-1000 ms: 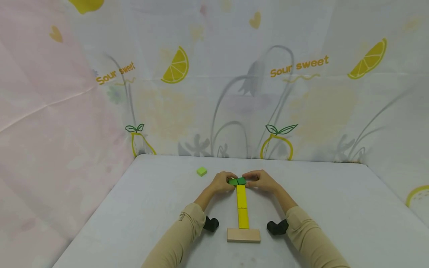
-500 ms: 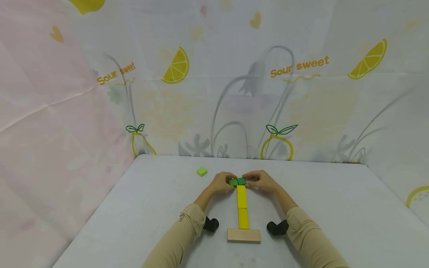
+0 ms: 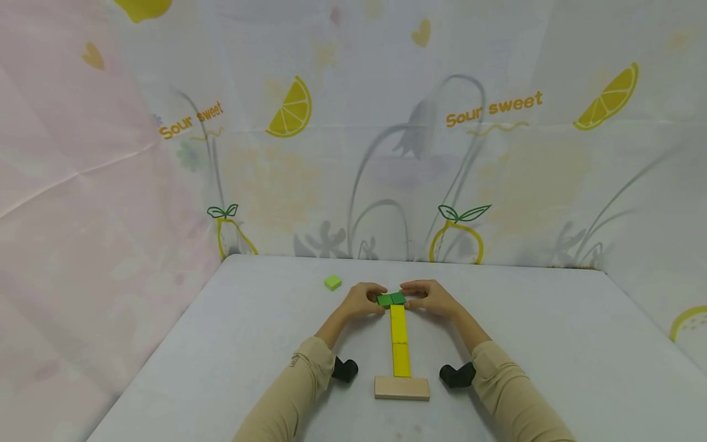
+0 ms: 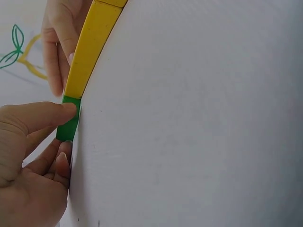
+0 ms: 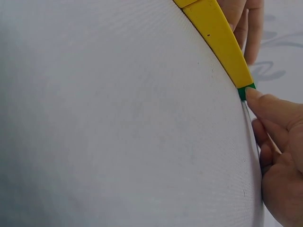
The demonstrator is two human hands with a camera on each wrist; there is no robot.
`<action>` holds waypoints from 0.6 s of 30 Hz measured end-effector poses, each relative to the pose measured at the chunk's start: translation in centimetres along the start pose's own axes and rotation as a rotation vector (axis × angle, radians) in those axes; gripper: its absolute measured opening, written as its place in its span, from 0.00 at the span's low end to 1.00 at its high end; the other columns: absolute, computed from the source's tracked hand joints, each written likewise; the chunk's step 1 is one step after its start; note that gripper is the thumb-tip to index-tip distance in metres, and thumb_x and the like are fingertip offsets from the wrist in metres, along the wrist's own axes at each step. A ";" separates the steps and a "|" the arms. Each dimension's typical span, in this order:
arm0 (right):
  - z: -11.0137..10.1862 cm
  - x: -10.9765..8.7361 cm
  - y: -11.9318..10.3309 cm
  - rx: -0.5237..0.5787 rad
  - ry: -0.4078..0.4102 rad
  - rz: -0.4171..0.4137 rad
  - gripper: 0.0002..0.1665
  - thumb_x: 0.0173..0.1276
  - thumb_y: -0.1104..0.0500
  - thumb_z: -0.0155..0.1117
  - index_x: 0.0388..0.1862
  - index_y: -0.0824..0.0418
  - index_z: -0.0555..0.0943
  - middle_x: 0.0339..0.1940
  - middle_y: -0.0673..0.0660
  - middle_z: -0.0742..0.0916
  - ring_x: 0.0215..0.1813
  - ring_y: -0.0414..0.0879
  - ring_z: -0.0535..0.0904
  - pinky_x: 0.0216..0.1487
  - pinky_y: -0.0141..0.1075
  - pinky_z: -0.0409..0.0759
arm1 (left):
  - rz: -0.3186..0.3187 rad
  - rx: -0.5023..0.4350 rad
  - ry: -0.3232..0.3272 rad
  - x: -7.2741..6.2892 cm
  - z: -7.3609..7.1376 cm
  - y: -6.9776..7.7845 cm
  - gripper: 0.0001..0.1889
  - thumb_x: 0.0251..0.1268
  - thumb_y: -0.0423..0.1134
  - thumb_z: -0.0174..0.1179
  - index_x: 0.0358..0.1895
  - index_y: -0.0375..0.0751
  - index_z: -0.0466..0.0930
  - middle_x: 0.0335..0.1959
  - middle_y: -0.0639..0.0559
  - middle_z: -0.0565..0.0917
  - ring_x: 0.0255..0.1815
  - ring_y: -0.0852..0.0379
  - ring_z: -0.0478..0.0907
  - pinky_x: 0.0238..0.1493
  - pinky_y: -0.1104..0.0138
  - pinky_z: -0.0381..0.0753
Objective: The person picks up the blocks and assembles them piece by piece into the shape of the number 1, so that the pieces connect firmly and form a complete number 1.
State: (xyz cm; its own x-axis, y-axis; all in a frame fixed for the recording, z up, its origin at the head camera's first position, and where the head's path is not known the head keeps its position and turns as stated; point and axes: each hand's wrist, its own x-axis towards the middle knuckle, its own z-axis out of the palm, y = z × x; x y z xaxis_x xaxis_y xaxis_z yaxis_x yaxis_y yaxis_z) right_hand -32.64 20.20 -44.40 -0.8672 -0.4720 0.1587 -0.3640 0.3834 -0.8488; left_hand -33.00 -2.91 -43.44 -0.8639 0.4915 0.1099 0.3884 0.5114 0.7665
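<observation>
Two green blocks, a lighter one [image 3: 385, 301] on the left and a darker one [image 3: 398, 298] on the right, lie side by side at the far end of a yellow strip. My left hand [image 3: 361, 301] is at the lighter block's left side, its thumb and fingers parted around the block, grip loosened. In the left wrist view its thumb overlaps the green block [image 4: 69, 128]. My right hand [image 3: 433, 299] pinches the darker block between thumb and fingers; the right wrist view shows the thumb tip against the green edge [image 5: 242, 92]. Two yellow blocks [image 3: 398, 325] lie end to end toward me.
A pale wooden block [image 3: 402, 388] lies crosswise at the strip's near end. One lime-green block [image 3: 332, 282] sits apart, farther back on the left. Black wrist devices [image 3: 457, 375] jut inward from both sleeves. A printed cloth [image 3: 353, 184] hangs behind the white table [image 3: 248, 344].
My left hand has shifted slightly left, its fingertips loosening from the lighter green block. My right hand and the row of blocks look unmoved.
</observation>
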 end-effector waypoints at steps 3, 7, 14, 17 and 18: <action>0.0 0.0 0.0 -0.003 0.001 0.002 0.28 0.59 0.66 0.67 0.58 0.75 0.73 0.52 0.70 0.81 0.56 0.62 0.76 0.57 0.48 0.73 | -0.003 -0.027 0.010 -0.2 -0.1 0.0 0.24 0.45 0.30 0.69 0.51 0.31 0.80 0.45 0.41 0.83 0.38 0.56 0.75 0.39 0.70 0.74; 0.1 0.0 0.1 -0.007 0.003 0.003 0.28 0.59 0.66 0.67 0.58 0.75 0.73 0.52 0.69 0.82 0.56 0.61 0.76 0.57 0.49 0.72 | 0.014 -0.054 0.027 -0.5 -0.2 0.0 0.24 0.44 0.29 0.69 0.50 0.29 0.80 0.44 0.40 0.83 0.37 0.55 0.75 0.38 0.72 0.73; 0.1 0.0 0.1 -0.004 0.009 0.005 0.28 0.59 0.65 0.67 0.58 0.75 0.73 0.52 0.69 0.82 0.56 0.60 0.77 0.56 0.40 0.74 | 0.034 -0.077 0.045 -0.9 -0.1 0.0 0.24 0.44 0.28 0.69 0.49 0.27 0.79 0.40 0.39 0.83 0.34 0.58 0.74 0.37 0.72 0.74; 0.1 0.0 0.0 -0.002 0.013 0.009 0.29 0.59 0.65 0.67 0.58 0.74 0.73 0.52 0.68 0.82 0.56 0.58 0.77 0.53 0.33 0.75 | 0.034 -0.080 0.073 -0.9 -0.1 -0.2 0.24 0.43 0.29 0.70 0.49 0.27 0.80 0.39 0.39 0.83 0.34 0.57 0.76 0.37 0.71 0.75; 0.1 0.1 0.0 0.001 0.014 0.010 0.29 0.59 0.65 0.67 0.58 0.74 0.73 0.52 0.68 0.82 0.55 0.58 0.77 0.53 0.32 0.75 | 0.038 -0.084 0.086 -0.9 -0.1 -0.3 0.24 0.43 0.29 0.70 0.49 0.27 0.80 0.39 0.39 0.84 0.35 0.56 0.77 0.38 0.71 0.75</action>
State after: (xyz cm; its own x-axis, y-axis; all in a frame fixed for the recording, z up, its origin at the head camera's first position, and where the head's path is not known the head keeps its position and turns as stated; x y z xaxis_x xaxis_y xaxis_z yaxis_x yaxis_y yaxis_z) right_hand -32.66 20.07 -44.45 -0.8755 -0.4570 0.1572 -0.3548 0.3869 -0.8511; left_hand -32.37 -3.51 -43.69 -0.8749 0.4450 0.1913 0.3965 0.4312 0.8105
